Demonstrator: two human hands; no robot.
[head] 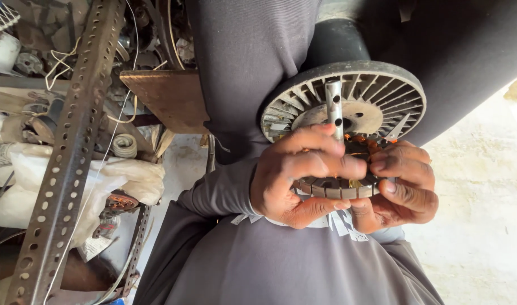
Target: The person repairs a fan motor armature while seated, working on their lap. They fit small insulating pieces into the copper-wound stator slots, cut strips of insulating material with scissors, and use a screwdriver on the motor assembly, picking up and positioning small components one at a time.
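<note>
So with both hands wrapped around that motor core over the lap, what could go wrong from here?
1. The left hand and right hand grip only the rim of the stator; it could slip and drop onto the concrete floor.
2. Fingers press near the copper windings; the thin wire may get nicked or bent.
3. The finned housing rests loosely on the knee behind, and might tip off if the steel shaft is pulled.

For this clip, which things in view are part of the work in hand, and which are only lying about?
In hand:
- left hand and right hand, both gripping the stator ring
- copper windings inside it
- metal shaft with holes
- finned round housing behind

Lying about:
- perforated steel angle bar
- white cloth bundle
- wooden board
- wire coil
</note>
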